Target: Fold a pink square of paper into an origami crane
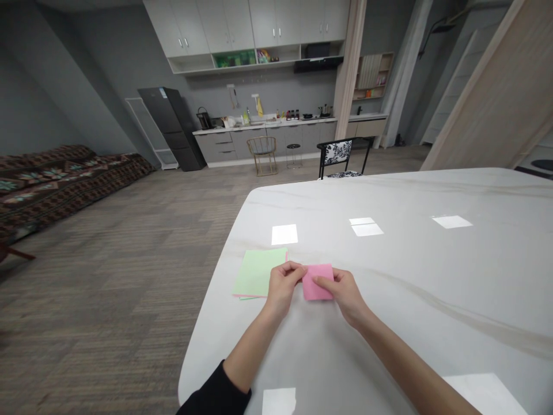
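The left hand [283, 286] and right hand [343, 294] both pinch a pink paper sheet [318, 283] resting on the white marble bench [432, 276]. The fingers hide the sheet's left edge, so any fold there is hard to tell. Just left of the sheet lies a stack of green paper [258, 272], a pink edge showing beneath and the left hand close to its corner. Uneven pressure could crease the sheet, and a stray wrist could shove the stack toward the bench edge. Well beyond the sheet stands a black-and-white patterned chair [339, 158].
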Tool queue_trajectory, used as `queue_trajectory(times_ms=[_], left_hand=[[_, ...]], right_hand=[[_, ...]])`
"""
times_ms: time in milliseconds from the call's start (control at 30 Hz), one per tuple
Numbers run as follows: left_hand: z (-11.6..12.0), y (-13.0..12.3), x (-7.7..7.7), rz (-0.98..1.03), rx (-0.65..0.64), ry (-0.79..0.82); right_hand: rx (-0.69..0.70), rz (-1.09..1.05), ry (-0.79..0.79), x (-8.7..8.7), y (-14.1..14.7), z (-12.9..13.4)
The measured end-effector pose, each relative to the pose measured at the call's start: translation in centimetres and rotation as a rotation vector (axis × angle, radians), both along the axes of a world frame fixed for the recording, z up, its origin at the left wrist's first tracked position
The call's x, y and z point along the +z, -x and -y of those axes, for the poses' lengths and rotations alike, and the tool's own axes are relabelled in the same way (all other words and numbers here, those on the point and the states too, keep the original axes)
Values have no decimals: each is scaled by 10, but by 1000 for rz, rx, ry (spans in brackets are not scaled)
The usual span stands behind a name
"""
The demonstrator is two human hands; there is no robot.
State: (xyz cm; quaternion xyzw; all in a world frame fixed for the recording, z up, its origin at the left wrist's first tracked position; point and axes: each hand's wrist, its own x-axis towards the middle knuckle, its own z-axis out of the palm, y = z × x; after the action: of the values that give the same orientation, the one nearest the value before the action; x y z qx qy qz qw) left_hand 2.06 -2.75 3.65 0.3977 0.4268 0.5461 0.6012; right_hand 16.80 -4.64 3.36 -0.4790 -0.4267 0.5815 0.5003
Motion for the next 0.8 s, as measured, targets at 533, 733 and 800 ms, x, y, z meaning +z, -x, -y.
queue_trajectory(times_ms=[533,733,800], left_hand=[[6,-11,-7,-70,-33,-83],[3,-10,-10,-90,-19,-78],[0,-8,-10,-90,10,-59]], right_hand=[[-79,-40,21,-1,5,1],[-78,-34,26,-4,4,-1],[-63,-33,21,-5,4,-1]])
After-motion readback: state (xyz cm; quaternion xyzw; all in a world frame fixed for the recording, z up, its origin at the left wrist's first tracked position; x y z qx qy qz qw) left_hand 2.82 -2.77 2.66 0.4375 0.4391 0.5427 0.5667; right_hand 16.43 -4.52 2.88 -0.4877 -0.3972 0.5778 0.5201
